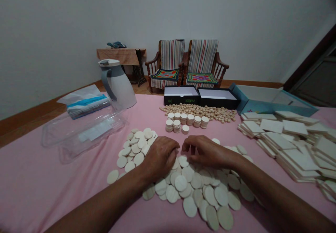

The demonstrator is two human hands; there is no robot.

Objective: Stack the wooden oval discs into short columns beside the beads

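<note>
My left hand [163, 157] rests over the pile of thin round wooden discs [181, 183], its fingers curled and pressed together. Whatever may be inside its grasp is hidden. Close by on the right, my right hand [206, 152] arches over the same pile, fingers bent and apart, with nothing visible held. A narrow gap separates the fingertips of both hands, and a pale disc lies just below it. Beyond the hands stand several short stacks of discs [176, 126] in two rows. More loose discs [135, 149] spread to the left of my left hand.
Small wooden beads [202, 112] lie behind the stacks, before two black boxes [181, 100]. Rectangular wooden pieces [288, 140] heap at right beside a blue box [241, 98]. At left are a clear plastic tray [65, 149], a tissue pack [88, 108] and a jug [122, 86].
</note>
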